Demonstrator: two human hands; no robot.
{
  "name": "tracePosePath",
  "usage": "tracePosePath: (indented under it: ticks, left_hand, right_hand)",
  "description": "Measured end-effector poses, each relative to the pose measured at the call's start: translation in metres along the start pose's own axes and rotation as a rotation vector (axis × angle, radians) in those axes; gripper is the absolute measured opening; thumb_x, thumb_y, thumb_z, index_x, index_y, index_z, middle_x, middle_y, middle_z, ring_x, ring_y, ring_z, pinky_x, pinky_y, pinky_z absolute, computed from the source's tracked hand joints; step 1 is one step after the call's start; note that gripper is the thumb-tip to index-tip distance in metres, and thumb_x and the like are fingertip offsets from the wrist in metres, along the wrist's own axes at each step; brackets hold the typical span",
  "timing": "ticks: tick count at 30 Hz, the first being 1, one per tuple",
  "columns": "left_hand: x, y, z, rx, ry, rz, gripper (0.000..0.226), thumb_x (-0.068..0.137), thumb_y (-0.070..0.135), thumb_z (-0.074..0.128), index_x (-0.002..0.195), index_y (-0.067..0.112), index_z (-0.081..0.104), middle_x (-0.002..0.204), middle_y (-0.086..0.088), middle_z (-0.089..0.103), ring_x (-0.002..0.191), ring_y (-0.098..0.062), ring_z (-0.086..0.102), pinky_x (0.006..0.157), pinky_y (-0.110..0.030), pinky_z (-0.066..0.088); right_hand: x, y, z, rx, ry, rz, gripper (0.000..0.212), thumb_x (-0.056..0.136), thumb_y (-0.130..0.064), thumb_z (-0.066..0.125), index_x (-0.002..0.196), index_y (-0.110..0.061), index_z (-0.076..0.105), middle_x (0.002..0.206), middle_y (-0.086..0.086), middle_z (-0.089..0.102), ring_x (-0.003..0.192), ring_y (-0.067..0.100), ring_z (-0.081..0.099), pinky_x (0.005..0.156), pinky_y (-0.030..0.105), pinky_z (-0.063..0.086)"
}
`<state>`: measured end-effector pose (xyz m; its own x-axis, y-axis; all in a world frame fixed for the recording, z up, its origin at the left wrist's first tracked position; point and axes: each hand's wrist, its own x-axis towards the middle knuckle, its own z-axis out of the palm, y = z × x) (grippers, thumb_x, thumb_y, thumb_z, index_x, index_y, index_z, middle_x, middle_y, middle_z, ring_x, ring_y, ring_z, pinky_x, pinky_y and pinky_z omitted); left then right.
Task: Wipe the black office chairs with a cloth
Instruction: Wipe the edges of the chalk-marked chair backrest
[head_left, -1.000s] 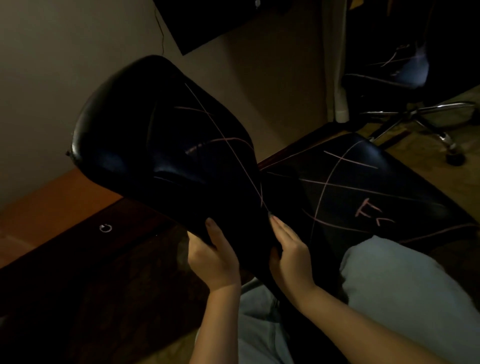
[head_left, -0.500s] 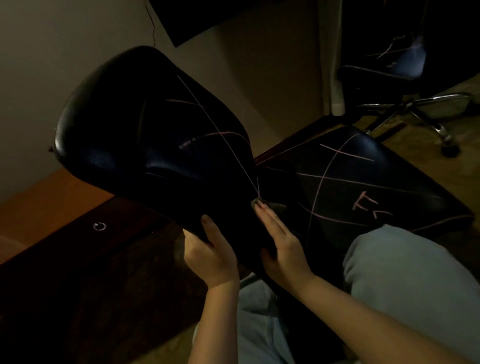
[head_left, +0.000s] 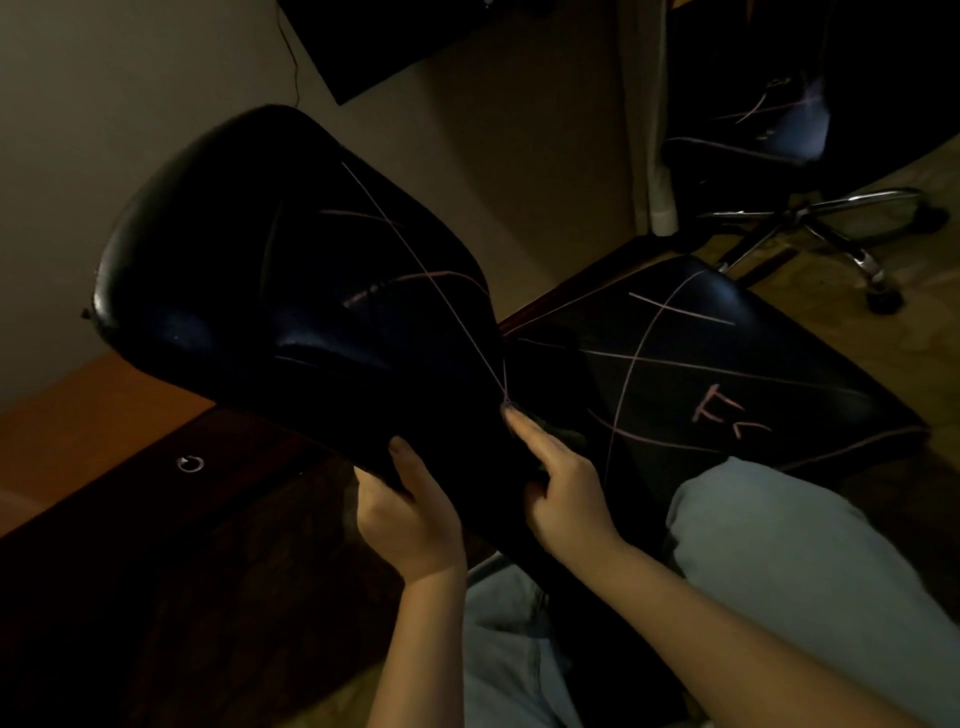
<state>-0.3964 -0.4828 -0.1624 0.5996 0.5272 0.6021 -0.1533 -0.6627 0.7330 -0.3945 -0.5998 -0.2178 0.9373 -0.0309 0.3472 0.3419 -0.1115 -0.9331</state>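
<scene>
Scribbles in pink cross the backrest (head_left: 270, 270) and seat (head_left: 701, 364) of the black office chair (head_left: 374, 343). The left hand (head_left: 410, 514) grips the backrest's lower edge, thumb in front. The right hand (head_left: 566, 499) lays its fingers (head_left: 530, 434) straight and together at the crease, seemingly on a dark cloth (head_left: 570, 434).

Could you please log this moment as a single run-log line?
left grip: holds chair back lower edge | right grip: straight fingers press dark cloth near seat crease | pink marks: on back and seat
</scene>
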Motion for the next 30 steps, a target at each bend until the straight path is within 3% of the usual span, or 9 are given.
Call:
tracePosePath:
  ticks: [4,9,14,18,20,23,26,28,30]
  left_hand:
    - [0.0,0.004,0.0,0.043,-0.008,0.035,0.095,0.088,0.075,0.017,0.127,-0.003,0.055,0.115,-0.025,0.065,0.102,-0.041,0.063,0.082,-0.031,0.041]
    - [0.0,0.004,-0.002,0.018,-0.014,0.024,0.097,0.085,0.078,0.017,0.129,0.001,0.055,0.116,-0.021,0.065,0.104,-0.037,0.062,0.081,-0.026,0.039]
    - [-0.003,0.003,-0.001,-0.042,-0.007,-0.006,0.092,0.085,0.078,0.02,0.126,0.004,0.056,0.11,-0.015,0.067,0.095,-0.022,0.062,0.077,-0.025,0.04]
    - [-0.004,0.009,-0.002,-0.052,0.015,-0.013,0.088,0.086,0.077,0.02,0.117,0.005,0.059,0.092,0.01,0.058,0.078,-0.003,0.052,0.065,-0.011,0.035]
    - [-0.005,0.007,-0.003,-0.051,0.011,-0.013,0.075,0.087,0.076,0.021,0.113,0.016,0.057,0.084,0.024,0.051,0.073,0.011,0.046,0.065,-0.011,0.034]
    - [-0.005,0.006,-0.005,-0.029,0.006,-0.024,0.062,0.086,0.077,0.021,0.111,0.028,0.05,0.084,0.029,0.048,0.073,0.016,0.046,0.065,-0.012,0.035]
    - [-0.003,0.009,-0.004,-0.032,0.016,-0.032,0.083,0.086,0.076,0.022,0.12,0.009,0.058,0.093,0.015,0.058,0.083,0.001,0.055,0.067,-0.016,0.037]
    - [-0.001,0.005,-0.002,0.016,0.001,-0.028,0.078,0.089,0.066,0.028,0.124,0.002,0.057,0.106,-0.008,0.067,0.096,-0.024,0.063,0.076,-0.023,0.041]
    - [0.0,0.002,-0.001,0.041,-0.028,-0.036,0.075,0.089,0.06,0.029,0.125,0.001,0.057,0.113,-0.021,0.066,0.101,-0.037,0.064,0.082,-0.032,0.047]
  right_hand:
    - [0.004,-0.023,0.005,-0.037,-0.027,-0.229,0.075,0.077,0.023,0.044,0.142,-0.013,0.042,0.145,-0.007,0.043,0.139,0.003,0.034,0.113,0.018,0.028]
    - [0.001,-0.005,0.011,-0.136,0.076,-0.257,0.07,0.08,0.018,0.058,0.142,-0.012,0.043,0.143,0.001,0.048,0.137,0.011,0.041,0.113,0.024,0.033]
    - [-0.009,0.018,-0.002,-0.222,0.117,-0.119,0.045,0.086,0.0,0.062,0.13,-0.011,0.057,0.125,-0.003,0.054,0.118,0.008,0.05,0.103,0.013,0.037]
    - [-0.013,0.029,-0.012,-0.115,0.109,0.158,0.036,0.085,0.005,0.061,0.106,-0.024,0.06,0.106,-0.01,0.058,0.095,-0.002,0.057,0.083,0.013,0.044]
    - [-0.014,0.03,-0.009,-0.061,0.134,0.22,0.033,0.084,0.004,0.062,0.099,-0.025,0.058,0.101,-0.007,0.06,0.093,0.0,0.058,0.078,0.008,0.042]
    - [-0.013,0.02,0.002,-0.071,0.203,0.167,0.037,0.08,0.013,0.058,0.101,-0.018,0.061,0.101,-0.004,0.061,0.099,0.009,0.06,0.084,0.006,0.041]
    - [-0.008,-0.007,0.009,-0.094,0.228,-0.046,0.048,0.074,0.019,0.051,0.11,-0.01,0.064,0.108,-0.003,0.06,0.107,0.009,0.058,0.095,0.011,0.042]
    - [-0.002,-0.025,0.009,-0.089,0.179,-0.176,0.052,0.073,0.014,0.048,0.118,-0.008,0.063,0.115,-0.001,0.059,0.114,0.008,0.055,0.101,0.016,0.042]
    - [0.004,-0.034,0.008,-0.071,0.106,-0.238,0.055,0.074,0.01,0.048,0.124,-0.008,0.06,0.12,0.002,0.058,0.118,0.008,0.052,0.103,0.017,0.04]
